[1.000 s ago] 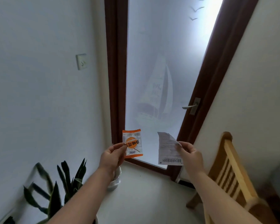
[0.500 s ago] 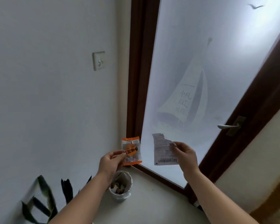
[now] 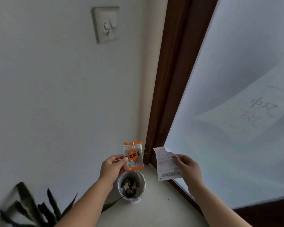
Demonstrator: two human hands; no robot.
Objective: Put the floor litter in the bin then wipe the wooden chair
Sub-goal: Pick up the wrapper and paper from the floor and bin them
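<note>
Your left hand (image 3: 111, 167) pinches the wrapper (image 3: 133, 156) just above the bin (image 3: 131, 187), low centre of frame; your right hand (image 3: 188, 169) pinches the receipt (image 3: 166, 163), off to its right. Lower both over the rim before releasing.

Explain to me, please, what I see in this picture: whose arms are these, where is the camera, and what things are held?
There is no machine here. A person wears one camera on the head, looking forward and down, so the two bare arms are the person's own. The left hand pinches an orange snack wrapper in its grip. The right hand pinches a white paper receipt. Both are held in the air. On the floor below the wrapper stands a small white bin with rubbish already inside. A dark-leaved plant is at the lower left. Behind are a white wall with a switch and a frosted glass door in a brown frame.
</note>
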